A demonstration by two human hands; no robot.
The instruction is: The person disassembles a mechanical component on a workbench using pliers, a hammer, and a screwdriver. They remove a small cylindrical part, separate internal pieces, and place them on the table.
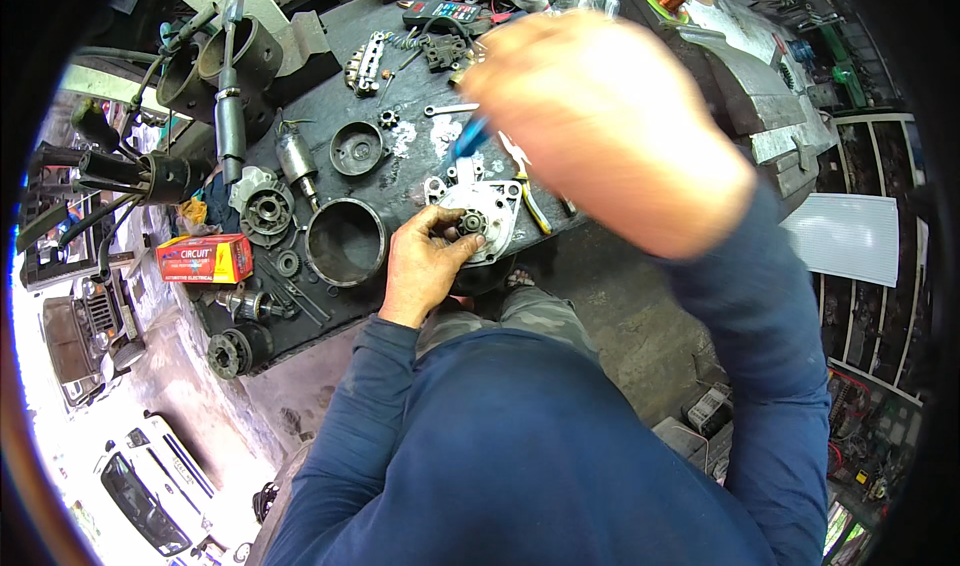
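Note:
My left hand (425, 268) is at the bench's front edge, thumb and forefinger closed around a small pinion gear (470, 223). That gear sits in the middle of a silver metal end housing (502, 204), which looks like a starter motor part. Above and right of it my right hand (600, 116) is raised and smeared by motion. A blue tool (468, 140) sticks out from under its closed fingers and points down toward the housing; blur hides its exact kind. Beside the housing, pliers with yellow-and-black handles (535, 206) lie on the bench.
Left of my left hand stand a dark metal ring casing (346, 242), a round cap (357, 149), an armature (296, 158) and a red-yellow box (205, 258). A wrench (452, 109) and a rectifier-like part (368, 64) lie farther back. Cylindrical casings (238, 61) rise at the far left.

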